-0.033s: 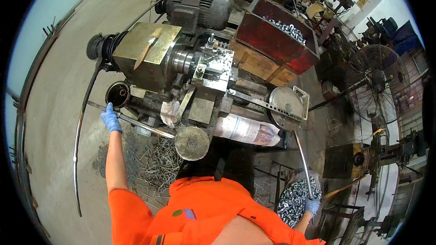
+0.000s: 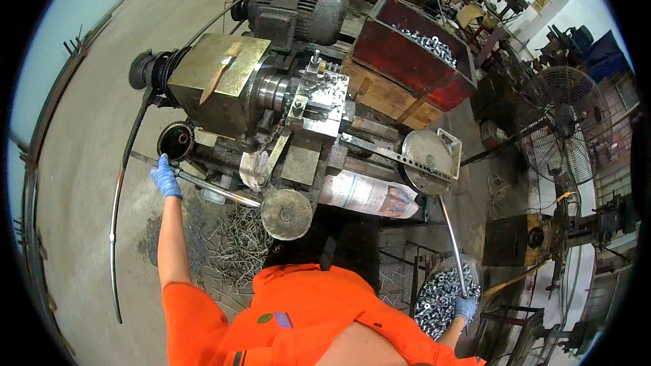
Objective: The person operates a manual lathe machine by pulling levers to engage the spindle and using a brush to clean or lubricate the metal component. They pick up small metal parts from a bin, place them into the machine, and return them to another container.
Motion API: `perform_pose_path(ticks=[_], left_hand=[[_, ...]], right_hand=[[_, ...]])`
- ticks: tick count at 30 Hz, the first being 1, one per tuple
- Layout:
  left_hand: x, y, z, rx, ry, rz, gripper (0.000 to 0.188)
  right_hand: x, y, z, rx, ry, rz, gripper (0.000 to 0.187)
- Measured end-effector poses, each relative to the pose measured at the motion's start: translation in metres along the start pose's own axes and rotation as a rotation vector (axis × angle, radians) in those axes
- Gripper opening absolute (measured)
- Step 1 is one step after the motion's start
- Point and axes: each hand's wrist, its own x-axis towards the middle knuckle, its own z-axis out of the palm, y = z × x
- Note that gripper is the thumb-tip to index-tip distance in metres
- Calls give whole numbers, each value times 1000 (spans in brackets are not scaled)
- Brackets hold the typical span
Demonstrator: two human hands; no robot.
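My left hand point(image 2: 165, 177), in a blue glove, is closed round a long metal lever point(image 2: 220, 190). This lever runs right to a round metal disc point(image 2: 287, 215) at the front of the lathe-like machine point(image 2: 291, 105). Low on the right, my gloved right hand point(image 2: 465, 308) grips a second lever point(image 2: 450, 230), a shiny rod slanting down from a round plate point(image 2: 428, 156). Just under that hand is a container full of small metal parts point(image 2: 434, 305). The machine's bright spindle point(image 2: 272, 92) sits between its box-shaped housing and the tool slide point(image 2: 319, 98).
Behind the machine stand a dark electric motor point(image 2: 298, 13) and a red metal bin point(image 2: 407, 57) with shiny parts in it. A wood-handled brush point(image 2: 215, 81) lies on the housing. Thin metal scraps point(image 2: 241, 244) cover floor at left. A caged fan point(image 2: 564, 122) stands right.
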Motion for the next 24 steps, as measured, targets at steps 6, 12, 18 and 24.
perform_pose_path(ticks=[6, 12, 18, 24], left_hand=[[2, -3, -3, -15, 15, 28, 24], [-1, -3, -1, -3, 10, 13, 23], [3, -5, -4, 22, 11, 33, 24], [-8, 5, 0, 15, 16, 3, 23]], right_hand=[[-22, -18, -20, 14, 2, 1, 59], [-30, -20, -23, 57, 37, 28, 50], [-11, -2, 1, 64, 87, -4, 43], [-34, -20, -22, 34, 62, 11, 46]])
